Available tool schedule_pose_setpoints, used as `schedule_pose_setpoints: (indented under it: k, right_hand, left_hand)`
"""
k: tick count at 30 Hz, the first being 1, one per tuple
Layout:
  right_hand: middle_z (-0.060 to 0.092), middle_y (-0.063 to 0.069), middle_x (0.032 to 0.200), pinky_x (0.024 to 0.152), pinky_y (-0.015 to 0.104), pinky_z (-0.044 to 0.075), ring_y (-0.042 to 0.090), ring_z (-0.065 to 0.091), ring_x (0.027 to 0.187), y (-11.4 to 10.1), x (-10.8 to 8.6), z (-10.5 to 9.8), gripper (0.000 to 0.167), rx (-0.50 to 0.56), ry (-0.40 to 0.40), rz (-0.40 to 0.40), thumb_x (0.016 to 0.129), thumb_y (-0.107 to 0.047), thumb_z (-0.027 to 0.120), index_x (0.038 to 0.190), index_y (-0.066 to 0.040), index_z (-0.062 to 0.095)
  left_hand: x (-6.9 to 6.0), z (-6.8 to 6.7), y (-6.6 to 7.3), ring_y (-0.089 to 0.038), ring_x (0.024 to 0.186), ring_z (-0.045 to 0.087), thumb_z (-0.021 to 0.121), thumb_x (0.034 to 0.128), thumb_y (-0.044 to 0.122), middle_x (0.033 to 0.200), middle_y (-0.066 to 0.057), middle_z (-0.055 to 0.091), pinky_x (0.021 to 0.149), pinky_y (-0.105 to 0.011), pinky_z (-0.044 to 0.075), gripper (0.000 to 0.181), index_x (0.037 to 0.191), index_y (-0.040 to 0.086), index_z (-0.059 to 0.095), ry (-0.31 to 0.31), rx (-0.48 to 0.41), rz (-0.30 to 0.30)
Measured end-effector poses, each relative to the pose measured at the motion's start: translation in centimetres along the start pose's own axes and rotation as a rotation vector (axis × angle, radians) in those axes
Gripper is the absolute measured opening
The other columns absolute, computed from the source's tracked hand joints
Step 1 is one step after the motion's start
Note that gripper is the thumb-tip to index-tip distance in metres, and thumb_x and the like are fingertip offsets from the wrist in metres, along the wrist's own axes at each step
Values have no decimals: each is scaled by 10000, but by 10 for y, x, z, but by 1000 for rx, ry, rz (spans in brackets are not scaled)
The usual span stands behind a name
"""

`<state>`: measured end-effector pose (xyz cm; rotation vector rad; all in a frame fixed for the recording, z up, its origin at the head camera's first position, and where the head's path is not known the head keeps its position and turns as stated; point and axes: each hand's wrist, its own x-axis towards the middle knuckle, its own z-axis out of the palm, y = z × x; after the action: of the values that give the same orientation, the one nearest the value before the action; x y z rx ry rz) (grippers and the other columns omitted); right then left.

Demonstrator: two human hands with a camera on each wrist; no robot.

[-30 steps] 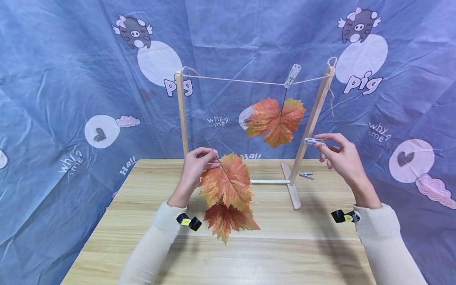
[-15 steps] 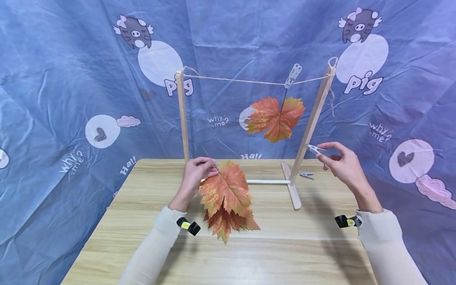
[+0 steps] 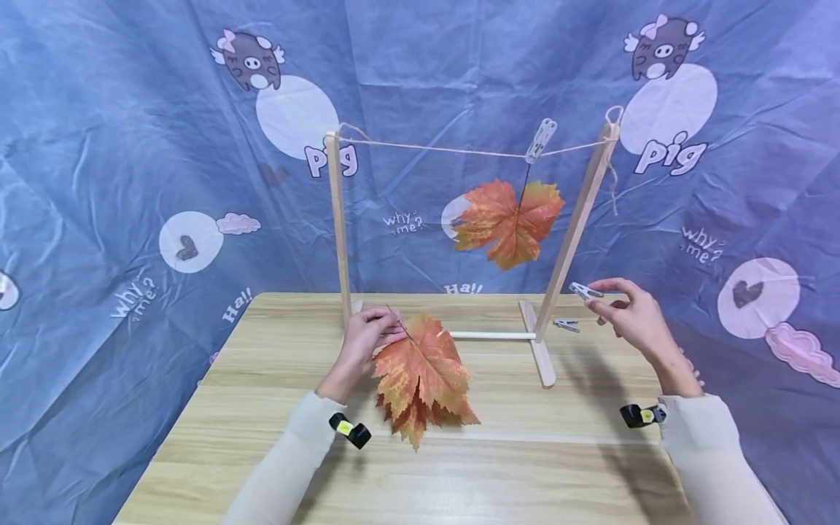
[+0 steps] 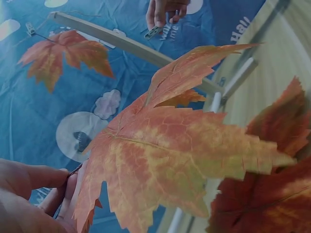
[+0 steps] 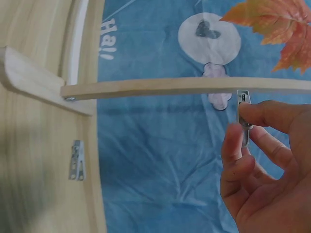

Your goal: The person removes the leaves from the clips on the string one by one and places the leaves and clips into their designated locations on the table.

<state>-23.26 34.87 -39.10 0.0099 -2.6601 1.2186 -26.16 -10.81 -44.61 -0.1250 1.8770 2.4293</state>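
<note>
Leaf, clip and cord, as seen from the head and both wrists. Compared with half a second ago, both hands are placed lower. By the left hand [image 3: 364,341] the orange leaf [image 3: 423,357] has been brought down, so that more of the darker red leaf [image 3: 412,424] on the table [image 3: 459,488] is covered; whether the two touch cannot be told. By the right hand [image 3: 636,317] the held clip [image 3: 584,291] has likewise been lowered, beside the right post [image 3: 580,211]. The cord [image 3: 433,149] is thus judged to be farther from both held things, which are well apart from each other.

The orange leaf's thin stem is pinched between the left thumb and fingers; the held clip is pinched between the right thumb and forefinger. The hanging leaf [image 3: 515,222] is held on the cord by the upper clip [image 3: 540,141], apparently unshifted. A spare clip [image 3: 567,325] is seen on the table near the post's foot.

On the blue backdrop [image 3: 420,73], "pig" is printed twice, "why me?" three times and "Ha!!" twice in the head view. The yellow label [image 3: 344,428] at the left wrist is too small to be read.
</note>
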Motion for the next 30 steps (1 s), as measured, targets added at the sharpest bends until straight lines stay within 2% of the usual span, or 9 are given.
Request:
schedule_pose_setpoints:
  k: [6, 9, 13, 17, 19, 24, 30]
  right_hand:
    - [610, 16, 1010, 450, 304, 446, 77, 574, 577, 15, 0, 6, 385, -26, -9, 13, 1022, -323, 721, 1321, -87, 661]
    - [655, 20, 936, 446, 309, 445, 86, 569, 558, 22, 0, 7, 391, -36, -28, 26, 1024, -313, 718, 1331, -79, 656]
    - [692, 13, 740, 436, 311, 442, 98, 542, 513, 32, 2, 9, 406, -45, -43, 41, 1017, -287, 726, 1350, -68, 649]
    - [667, 39, 990, 429, 287, 455, 78, 586, 555, 43, 4, 15, 403, -27, -51, 23, 1017, -237, 730, 1349, -24, 650]
    - [652, 64, 1059, 426, 276, 456, 75, 612, 582, 48, 5, 18, 399, -7, -59, 13, 1019, -209, 726, 1346, 7, 649]
    - [713, 135, 1003, 421, 261, 445, 51, 604, 578, 59, 6, 28, 404, 14, -82, 21, 1021, -177, 720, 1354, 36, 638]
    - [670, 273, 1208, 425, 252, 447, 65, 604, 598, 69, 6, 39, 407, 1, -96, 24, 1015, -147, 718, 1370, 35, 637]
  left_hand:
    - [-2, 1, -15, -151, 725, 756, 643, 999, -37, 849, -109, 746, 775, -295, 679, 154, 1111, -115, 714, -11, 7, -23]
    - [-3, 1, -21, -149, 727, 755, 638, 1001, -35, 844, -96, 738, 777, -287, 677, 162, 1124, -122, 698, -15, 3, -43]
    - [-4, 0, -30, -141, 739, 754, 633, 1008, -27, 861, -96, 741, 799, -288, 676, 248, 1210, -171, 652, -20, 8, -66]
    - [-1, -1, -41, -132, 737, 744, 647, 1014, -13, 852, -85, 738, 791, -282, 675, 308, 1257, -201, 620, -22, 4, -85]
    - [0, -2, -46, -131, 727, 739, 653, 1013, -16, 832, -75, 733, 778, -278, 675, 303, 1250, -203, 620, -21, -10, -99]
    - [4, -3, -59, -130, 710, 744, 655, 1006, -22, 805, -65, 735, 767, -282, 677, 303, 1248, -202, 626, -14, 0, -126]
    - [5, -4, -72, -135, 735, 758, 633, 1016, -17, 843, -90, 744, 797, -295, 677, 278, 1247, -170, 656, -17, 51, -150]
